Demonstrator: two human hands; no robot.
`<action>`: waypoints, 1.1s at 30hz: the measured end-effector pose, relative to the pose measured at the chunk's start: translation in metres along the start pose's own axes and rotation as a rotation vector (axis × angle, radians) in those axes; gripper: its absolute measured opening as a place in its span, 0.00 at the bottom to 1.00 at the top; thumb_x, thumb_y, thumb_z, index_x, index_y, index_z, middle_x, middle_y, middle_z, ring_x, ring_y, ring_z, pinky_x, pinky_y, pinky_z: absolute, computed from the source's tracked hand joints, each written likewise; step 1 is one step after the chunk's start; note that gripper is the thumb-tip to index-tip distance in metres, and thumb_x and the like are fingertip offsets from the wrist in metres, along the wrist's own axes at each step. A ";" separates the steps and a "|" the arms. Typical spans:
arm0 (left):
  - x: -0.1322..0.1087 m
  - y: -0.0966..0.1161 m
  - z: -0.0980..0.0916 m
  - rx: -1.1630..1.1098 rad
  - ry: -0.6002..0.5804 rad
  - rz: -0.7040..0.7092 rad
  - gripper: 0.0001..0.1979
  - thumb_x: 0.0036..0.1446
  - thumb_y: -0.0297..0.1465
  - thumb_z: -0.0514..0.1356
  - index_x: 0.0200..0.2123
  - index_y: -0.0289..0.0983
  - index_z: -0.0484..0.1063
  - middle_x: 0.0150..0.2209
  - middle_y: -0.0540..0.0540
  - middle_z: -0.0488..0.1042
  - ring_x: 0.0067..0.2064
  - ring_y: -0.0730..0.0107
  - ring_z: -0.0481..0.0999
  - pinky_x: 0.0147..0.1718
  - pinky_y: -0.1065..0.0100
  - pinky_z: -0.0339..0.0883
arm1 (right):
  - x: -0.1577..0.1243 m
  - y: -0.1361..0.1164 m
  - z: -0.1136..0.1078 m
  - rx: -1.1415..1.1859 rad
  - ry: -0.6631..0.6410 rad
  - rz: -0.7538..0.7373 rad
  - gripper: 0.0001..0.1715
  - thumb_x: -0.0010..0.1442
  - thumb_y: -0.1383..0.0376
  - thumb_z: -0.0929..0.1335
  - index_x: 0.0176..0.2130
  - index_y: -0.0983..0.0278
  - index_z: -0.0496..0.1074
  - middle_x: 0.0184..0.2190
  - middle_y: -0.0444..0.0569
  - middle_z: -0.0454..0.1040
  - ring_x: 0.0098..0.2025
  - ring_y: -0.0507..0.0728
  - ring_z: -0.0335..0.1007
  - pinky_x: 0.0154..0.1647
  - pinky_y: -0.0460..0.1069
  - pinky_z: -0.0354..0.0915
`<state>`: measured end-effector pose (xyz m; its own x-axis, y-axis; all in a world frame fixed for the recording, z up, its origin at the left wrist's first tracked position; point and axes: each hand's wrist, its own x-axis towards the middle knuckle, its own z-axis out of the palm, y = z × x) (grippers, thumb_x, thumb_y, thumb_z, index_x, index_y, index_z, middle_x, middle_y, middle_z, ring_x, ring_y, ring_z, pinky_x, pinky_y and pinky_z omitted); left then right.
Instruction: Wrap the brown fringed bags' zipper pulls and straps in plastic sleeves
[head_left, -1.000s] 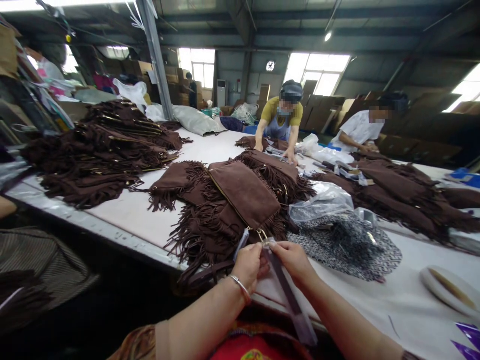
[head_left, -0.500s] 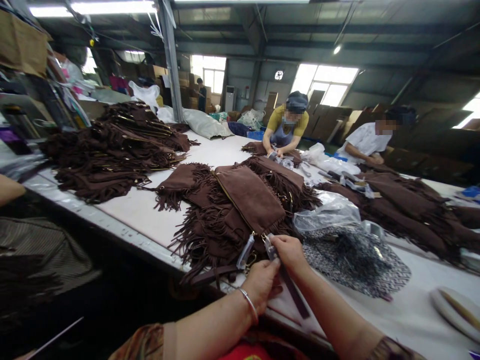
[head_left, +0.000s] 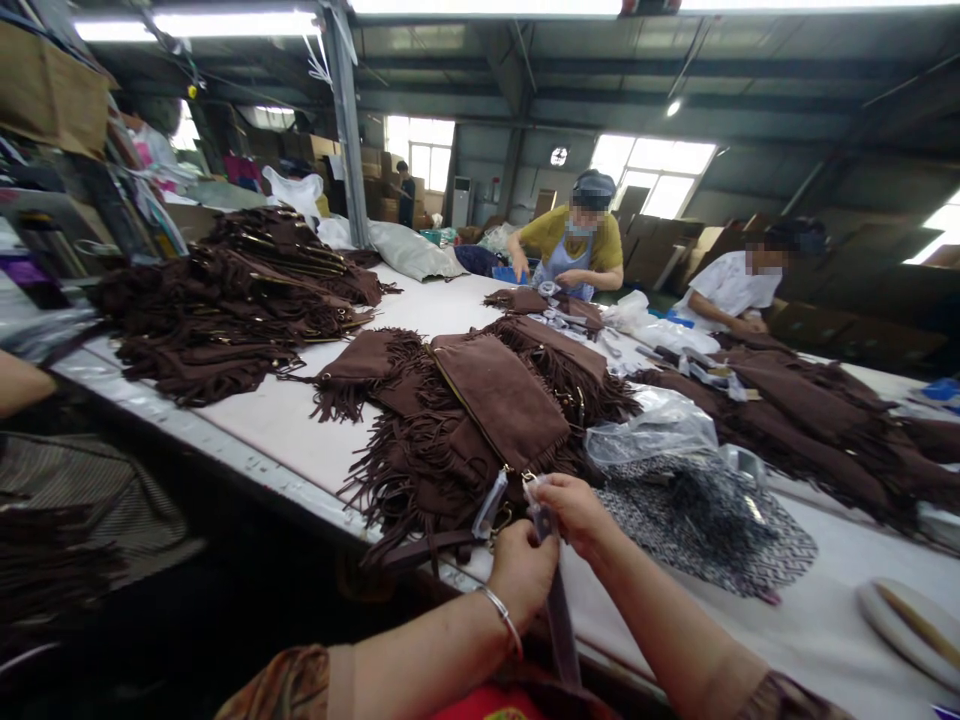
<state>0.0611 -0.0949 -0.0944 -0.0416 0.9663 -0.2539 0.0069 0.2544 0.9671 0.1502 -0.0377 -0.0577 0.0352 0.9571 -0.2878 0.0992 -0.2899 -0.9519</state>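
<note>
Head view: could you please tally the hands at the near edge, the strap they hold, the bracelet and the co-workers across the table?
Hands: 2 (left hand, right hand)
Strap: 1
Bracelet: 1
Co-workers: 2
Total: 6

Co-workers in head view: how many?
4: yellow-topped person at the far side of the table; white-shirted person right of them; distant person standing at the back; a forearm at the left edge. Others may be hidden.
</note>
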 end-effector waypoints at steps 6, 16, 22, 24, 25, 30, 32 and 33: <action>-0.003 0.010 0.000 -0.350 -0.169 -0.161 0.20 0.47 0.45 0.64 0.34 0.33 0.72 0.30 0.43 0.75 0.29 0.64 0.74 0.29 0.67 0.63 | 0.009 -0.004 0.005 0.022 0.062 -0.108 0.23 0.40 0.57 0.72 0.36 0.66 0.70 0.24 0.47 0.74 0.26 0.56 0.72 0.26 0.49 0.67; -0.006 0.004 0.000 -0.566 -0.269 -0.176 0.28 0.47 0.53 0.63 0.37 0.31 0.71 0.31 0.42 0.74 0.31 0.64 0.75 0.32 0.64 0.65 | 0.015 -0.003 -0.005 -0.304 0.132 -0.324 0.11 0.45 0.58 0.70 0.25 0.64 0.75 0.20 0.43 0.73 0.26 0.54 0.66 0.29 0.47 0.61; 0.000 0.013 -0.005 -0.665 -0.304 -0.225 0.31 0.46 0.56 0.61 0.39 0.33 0.69 0.31 0.44 0.74 0.31 0.64 0.75 0.30 0.65 0.64 | 0.022 -0.009 -0.003 -0.289 0.162 -0.311 0.13 0.44 0.56 0.70 0.20 0.63 0.71 0.16 0.42 0.68 0.23 0.53 0.63 0.27 0.46 0.58; 0.002 0.016 -0.005 -0.652 -0.270 -0.233 0.27 0.47 0.53 0.61 0.36 0.35 0.67 0.25 0.50 0.69 0.27 0.67 0.73 0.27 0.67 0.63 | 0.020 -0.009 -0.001 -0.239 0.165 -0.265 0.12 0.43 0.57 0.69 0.20 0.63 0.70 0.16 0.41 0.67 0.22 0.52 0.62 0.24 0.46 0.57; 0.002 0.017 -0.006 -0.631 -0.248 -0.237 0.24 0.48 0.52 0.61 0.35 0.36 0.65 0.23 0.52 0.66 0.24 0.70 0.70 0.25 0.68 0.62 | 0.019 -0.008 0.000 -0.207 0.162 -0.233 0.11 0.42 0.58 0.69 0.21 0.63 0.69 0.15 0.40 0.67 0.21 0.51 0.61 0.22 0.46 0.57; -0.010 0.011 -0.006 -0.473 -0.213 -0.264 0.16 0.53 0.45 0.59 0.33 0.39 0.61 0.23 0.57 0.61 0.18 0.81 0.57 0.18 0.73 0.52 | 0.019 0.000 0.001 -0.037 0.160 -0.065 0.08 0.40 0.62 0.68 0.24 0.64 0.67 0.14 0.39 0.65 0.16 0.49 0.59 0.16 0.45 0.56; -0.017 0.008 -0.006 -0.437 -0.233 -0.279 0.14 0.54 0.43 0.58 0.34 0.39 0.61 0.24 0.57 0.60 0.18 0.82 0.57 0.18 0.74 0.50 | 0.021 0.003 -0.001 0.020 0.184 -0.032 0.08 0.40 0.63 0.68 0.25 0.63 0.66 0.15 0.38 0.64 0.16 0.49 0.59 0.16 0.44 0.58; -0.020 0.007 -0.007 -0.422 -0.241 -0.286 0.13 0.54 0.42 0.57 0.34 0.39 0.61 0.24 0.57 0.60 0.18 0.82 0.56 0.18 0.74 0.50 | 0.022 0.004 -0.003 0.043 0.195 -0.025 0.09 0.40 0.63 0.68 0.26 0.63 0.66 0.15 0.38 0.64 0.17 0.49 0.60 0.17 0.44 0.60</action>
<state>0.0553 -0.1127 -0.0820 0.2466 0.8551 -0.4561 -0.3738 0.5182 0.7693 0.1539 -0.0175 -0.0672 0.2253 0.9437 -0.2422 0.0601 -0.2616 -0.9633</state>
